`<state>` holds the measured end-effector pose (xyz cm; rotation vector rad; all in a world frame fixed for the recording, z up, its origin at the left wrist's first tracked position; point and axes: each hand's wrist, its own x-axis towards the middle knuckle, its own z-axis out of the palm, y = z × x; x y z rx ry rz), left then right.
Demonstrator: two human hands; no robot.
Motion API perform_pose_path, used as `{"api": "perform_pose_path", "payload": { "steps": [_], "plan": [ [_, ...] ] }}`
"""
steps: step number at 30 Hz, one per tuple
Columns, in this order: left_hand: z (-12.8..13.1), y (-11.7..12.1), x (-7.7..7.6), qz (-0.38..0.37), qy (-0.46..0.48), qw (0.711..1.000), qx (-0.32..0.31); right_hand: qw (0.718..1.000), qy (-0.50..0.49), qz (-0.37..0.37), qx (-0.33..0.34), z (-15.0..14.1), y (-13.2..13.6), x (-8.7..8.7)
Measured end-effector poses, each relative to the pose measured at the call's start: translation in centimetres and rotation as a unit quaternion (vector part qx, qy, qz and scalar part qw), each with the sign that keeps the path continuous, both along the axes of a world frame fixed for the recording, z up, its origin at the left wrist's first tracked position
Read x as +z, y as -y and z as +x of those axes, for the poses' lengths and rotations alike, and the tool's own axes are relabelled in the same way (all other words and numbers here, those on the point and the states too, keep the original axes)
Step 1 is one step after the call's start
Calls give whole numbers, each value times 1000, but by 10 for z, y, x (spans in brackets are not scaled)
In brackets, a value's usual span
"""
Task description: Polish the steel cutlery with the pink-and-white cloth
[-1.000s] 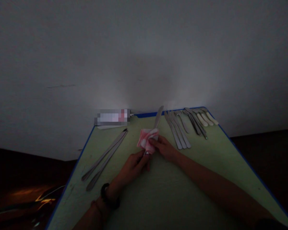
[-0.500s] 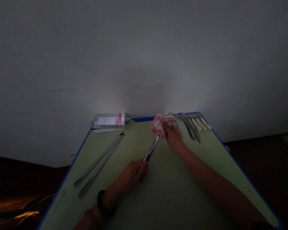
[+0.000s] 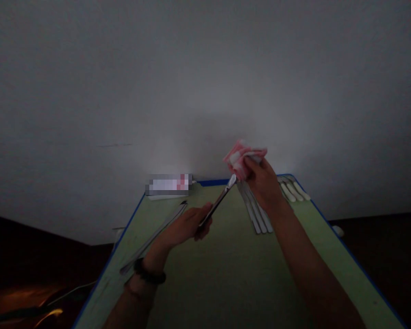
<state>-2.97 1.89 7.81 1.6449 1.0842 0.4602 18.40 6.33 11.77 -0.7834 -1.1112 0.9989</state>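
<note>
My left hand is closed around the handle of a metal table knife, which slants up to the right above the table. A pink and white cloth covers most of its blade. My right hand pinches that cloth over the blade, with the fingers partly hidden in its folds. Below my right hand several metal knives lie side by side. Behind my left forearm lie long metal utensils, partly covered by the arm.
The pale green table has a blue edge and stands against a grey wall. A blurred-out box-like object sits at its back left corner. White-handled cutlery lies at the back right.
My right hand and the cloth have moved up and to the right along the knife, baring its handle and lower blade. My left hand has kept its grip; the view has shifted slightly.
</note>
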Motion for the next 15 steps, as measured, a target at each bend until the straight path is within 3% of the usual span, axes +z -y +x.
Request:
{"api": "perform_pose_path", "payload": {
  "steps": [2, 4, 6, 10, 13, 15],
  "plan": [
    [-1, -11, 20, 18, -23, 1000, 5, 999, -7, 23, -21, 4, -1, 9],
    [-1, -16, 31, 50, -45, 996, 53, 996, -80, 30, -19, 5, 0, 12],
    [2, -17, 33, 85, -81, 990, 81, 985, -174, 21, -6, 4, 1, 11],
    [14, -17, 29, 119, -137, 982, 46, 950, -310, -17, -35, 3, -4, 9],
    [19, -22, 29, 139, -151, 978, 37, 941, -325, -38, -89, 3, -14, 4],
    [21, -25, 28, 141, -159, 977, 37, 952, -284, -56, -97, -1, -21, -4]
  ]
}}
